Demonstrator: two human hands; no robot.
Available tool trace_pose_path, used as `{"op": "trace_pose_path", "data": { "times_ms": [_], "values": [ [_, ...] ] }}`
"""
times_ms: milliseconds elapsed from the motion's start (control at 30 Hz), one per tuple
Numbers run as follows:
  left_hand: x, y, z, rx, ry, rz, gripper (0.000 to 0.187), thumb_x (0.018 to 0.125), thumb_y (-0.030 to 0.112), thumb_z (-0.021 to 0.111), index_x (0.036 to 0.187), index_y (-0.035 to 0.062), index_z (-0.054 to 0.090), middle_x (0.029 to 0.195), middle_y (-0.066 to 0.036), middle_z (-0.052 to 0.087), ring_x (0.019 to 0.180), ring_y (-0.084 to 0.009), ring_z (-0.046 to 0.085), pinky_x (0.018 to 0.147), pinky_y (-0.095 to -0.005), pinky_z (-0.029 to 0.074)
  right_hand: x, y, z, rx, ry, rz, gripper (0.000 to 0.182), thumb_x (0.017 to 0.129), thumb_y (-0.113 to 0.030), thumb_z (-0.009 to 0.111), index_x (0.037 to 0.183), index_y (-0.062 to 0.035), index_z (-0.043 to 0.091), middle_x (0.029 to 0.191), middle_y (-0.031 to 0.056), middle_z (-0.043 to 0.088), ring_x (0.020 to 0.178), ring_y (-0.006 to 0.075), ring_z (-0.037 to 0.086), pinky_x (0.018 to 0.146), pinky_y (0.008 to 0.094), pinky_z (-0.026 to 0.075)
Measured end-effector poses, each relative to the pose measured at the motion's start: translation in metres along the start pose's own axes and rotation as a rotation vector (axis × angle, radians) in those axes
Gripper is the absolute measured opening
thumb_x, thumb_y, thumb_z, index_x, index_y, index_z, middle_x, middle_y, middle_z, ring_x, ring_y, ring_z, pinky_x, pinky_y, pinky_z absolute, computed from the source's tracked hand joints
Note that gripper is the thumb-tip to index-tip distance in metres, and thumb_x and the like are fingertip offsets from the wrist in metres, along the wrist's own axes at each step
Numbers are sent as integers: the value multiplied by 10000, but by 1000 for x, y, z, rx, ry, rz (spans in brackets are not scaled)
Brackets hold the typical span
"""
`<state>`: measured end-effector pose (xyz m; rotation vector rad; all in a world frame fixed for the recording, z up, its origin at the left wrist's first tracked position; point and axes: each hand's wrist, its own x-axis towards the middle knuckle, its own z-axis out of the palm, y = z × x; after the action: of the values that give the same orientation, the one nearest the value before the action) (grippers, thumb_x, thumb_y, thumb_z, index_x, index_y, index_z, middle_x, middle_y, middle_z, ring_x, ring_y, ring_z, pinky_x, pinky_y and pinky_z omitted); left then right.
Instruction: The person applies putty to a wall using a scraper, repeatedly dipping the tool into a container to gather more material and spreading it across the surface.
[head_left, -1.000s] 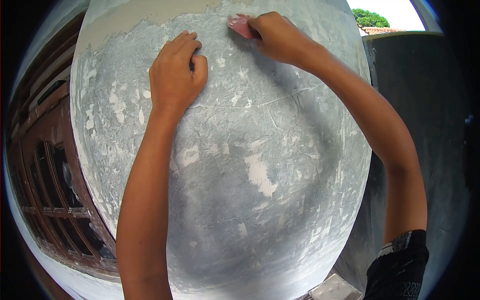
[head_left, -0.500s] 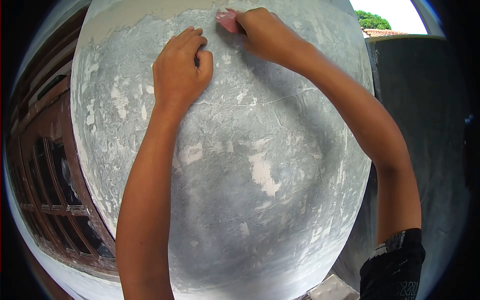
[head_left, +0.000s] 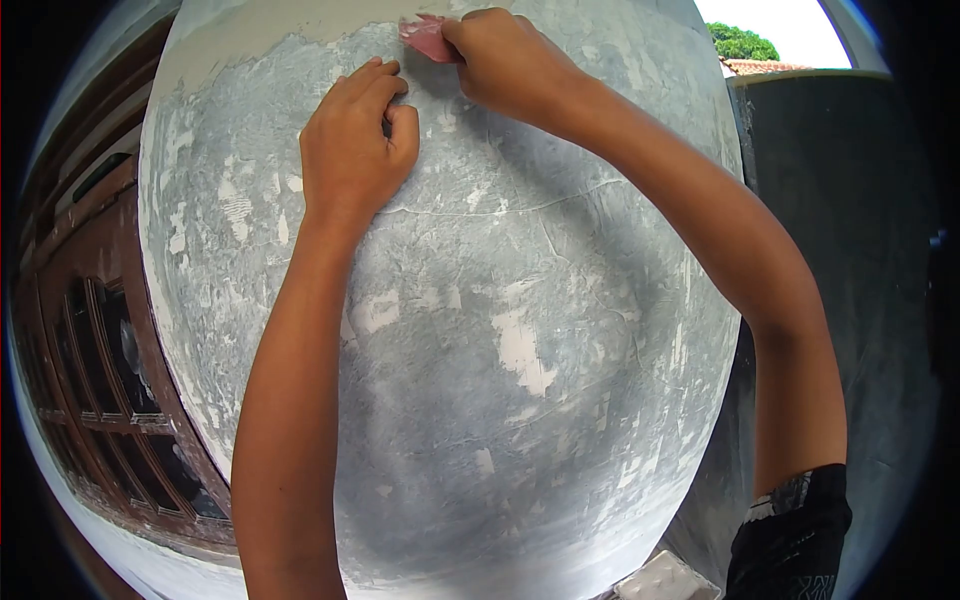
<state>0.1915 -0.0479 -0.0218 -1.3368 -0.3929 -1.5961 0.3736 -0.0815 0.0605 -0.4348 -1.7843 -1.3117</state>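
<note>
A small pink scraper (head_left: 425, 38) is near the top of the view, against a rough grey wall (head_left: 570, 290). The right hand (head_left: 505, 62) grips it in closed fingers, just right of the blade, which points left. The left hand (head_left: 350, 145) is below and to the left of the scraper, near but apart from it, back toward the viewer. Its fingers are loosely bent against the wall, with a narrow gap beside the thumb and nothing visible in its hold. White patches (head_left: 520, 350) mark the wall, and a smoother beige band (head_left: 265, 35) crosses its top. Further out are a brown wooden frame with panes (head_left: 105, 350) at left, a dark panel (head_left: 840, 210) at right, and a green tree (head_left: 742, 42) at upper right.
</note>
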Motion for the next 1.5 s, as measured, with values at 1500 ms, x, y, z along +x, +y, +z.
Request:
{"op": "trace_pose_path", "data": {
  "times_ms": [1500],
  "values": [
    [-1, 1, 0, -5, 9, -14, 277, 873, 68, 528, 1041, 31, 745, 1261, -107, 728, 1263, -274, 649, 1020, -375, 534, -5, 20, -9, -56, 37, 78, 141, 917, -105, 598, 840, 3, 645, 963, 288, 689, 941, 469, 676, 809, 507, 532]
  ]
}}
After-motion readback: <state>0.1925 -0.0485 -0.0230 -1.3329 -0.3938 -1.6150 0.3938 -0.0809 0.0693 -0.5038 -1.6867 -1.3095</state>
